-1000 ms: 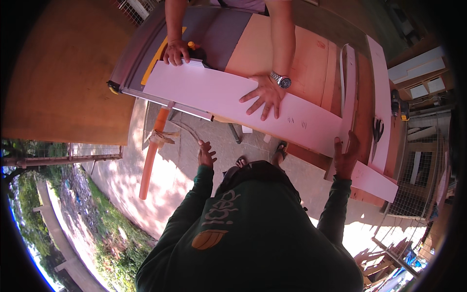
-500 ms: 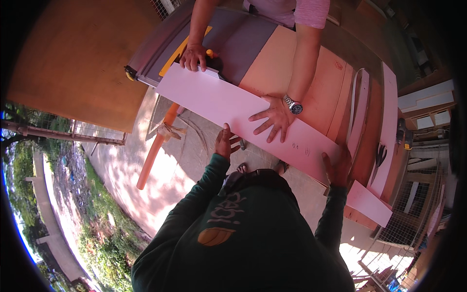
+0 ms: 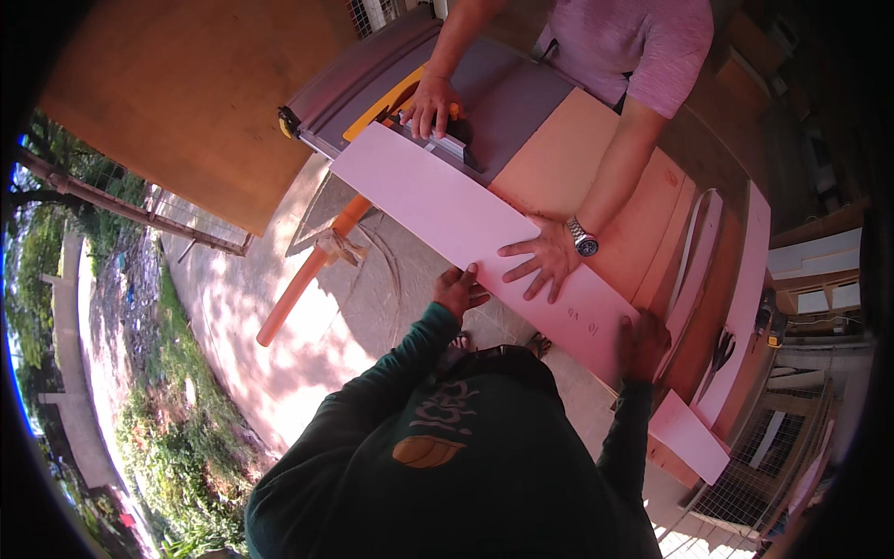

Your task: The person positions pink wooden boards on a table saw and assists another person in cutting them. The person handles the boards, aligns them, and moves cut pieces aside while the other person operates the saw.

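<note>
A long pale board (image 3: 419, 196) lies diagonally across the table saw (image 3: 517, 102). My left hand (image 3: 462, 291) grips its near long edge, fingertips at the rim. My right hand (image 3: 641, 343) holds the board toward its right end, beside some pencil marks, its fingers curled and partly blurred. Across from me, a co-worker's spread hand (image 3: 545, 256), with a watch on the wrist, presses flat on the board. The co-worker's other hand (image 3: 433, 107) rests on a metal fence piece (image 3: 445, 144) by the board's far left end, near yellow parts.
At the right lie long offcut strips (image 3: 745, 242), black scissors (image 3: 724, 345) and a drill (image 3: 773, 317), with a wire mesh rack (image 3: 759, 466) beyond. An orange pipe (image 3: 289, 307) stands out below the table's left side. A large brown panel (image 3: 168, 121) is at upper left.
My left hand has risen from below the board onto its near edge and taken hold. My right hand stays on the board. The scene has shifted rightward and down in view.
</note>
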A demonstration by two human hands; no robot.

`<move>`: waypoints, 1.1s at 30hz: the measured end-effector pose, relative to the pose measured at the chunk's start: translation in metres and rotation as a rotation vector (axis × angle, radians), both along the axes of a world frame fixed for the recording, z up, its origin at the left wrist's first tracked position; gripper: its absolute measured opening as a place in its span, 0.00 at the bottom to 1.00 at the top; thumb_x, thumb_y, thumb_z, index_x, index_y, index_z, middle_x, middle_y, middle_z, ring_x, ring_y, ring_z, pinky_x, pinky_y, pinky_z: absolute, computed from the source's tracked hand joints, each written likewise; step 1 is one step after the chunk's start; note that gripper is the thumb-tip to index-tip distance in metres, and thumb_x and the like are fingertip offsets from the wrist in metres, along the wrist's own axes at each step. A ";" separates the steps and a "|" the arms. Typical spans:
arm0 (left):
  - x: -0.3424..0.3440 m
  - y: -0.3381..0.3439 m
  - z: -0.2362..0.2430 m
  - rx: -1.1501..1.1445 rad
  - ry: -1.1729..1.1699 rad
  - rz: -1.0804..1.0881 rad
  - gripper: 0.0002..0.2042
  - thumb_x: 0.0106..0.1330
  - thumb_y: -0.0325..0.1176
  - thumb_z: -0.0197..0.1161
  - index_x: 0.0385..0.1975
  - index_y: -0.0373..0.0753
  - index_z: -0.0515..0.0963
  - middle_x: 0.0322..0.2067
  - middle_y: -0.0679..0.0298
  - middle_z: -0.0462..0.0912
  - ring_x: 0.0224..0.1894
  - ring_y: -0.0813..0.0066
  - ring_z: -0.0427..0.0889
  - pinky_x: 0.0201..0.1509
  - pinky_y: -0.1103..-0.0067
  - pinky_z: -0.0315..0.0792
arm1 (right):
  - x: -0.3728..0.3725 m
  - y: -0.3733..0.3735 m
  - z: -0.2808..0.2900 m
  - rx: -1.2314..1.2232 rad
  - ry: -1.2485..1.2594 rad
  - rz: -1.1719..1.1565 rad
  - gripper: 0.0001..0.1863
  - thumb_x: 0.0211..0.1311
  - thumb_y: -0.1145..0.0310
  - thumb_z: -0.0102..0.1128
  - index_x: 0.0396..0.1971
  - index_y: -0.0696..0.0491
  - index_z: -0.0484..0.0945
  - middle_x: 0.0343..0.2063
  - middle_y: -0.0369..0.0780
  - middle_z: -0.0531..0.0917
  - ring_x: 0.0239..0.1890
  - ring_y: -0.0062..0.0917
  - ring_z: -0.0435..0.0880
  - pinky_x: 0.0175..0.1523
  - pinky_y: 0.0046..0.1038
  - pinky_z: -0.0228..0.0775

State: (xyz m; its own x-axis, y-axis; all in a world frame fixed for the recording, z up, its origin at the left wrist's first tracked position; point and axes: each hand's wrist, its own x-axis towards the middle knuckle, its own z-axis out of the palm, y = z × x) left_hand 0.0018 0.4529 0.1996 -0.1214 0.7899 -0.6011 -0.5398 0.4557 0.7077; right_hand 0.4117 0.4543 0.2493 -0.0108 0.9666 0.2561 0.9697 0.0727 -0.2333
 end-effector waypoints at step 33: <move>-0.024 -0.075 -0.002 0.051 -0.058 0.039 0.21 0.76 0.42 0.66 0.64 0.41 0.73 0.54 0.58 0.84 0.54 0.54 0.86 0.60 0.55 0.82 | -0.008 -0.034 0.007 0.121 0.172 0.004 0.30 0.59 0.52 0.70 0.56 0.55 0.79 0.54 0.47 0.78 0.56 0.46 0.77 0.63 0.51 0.64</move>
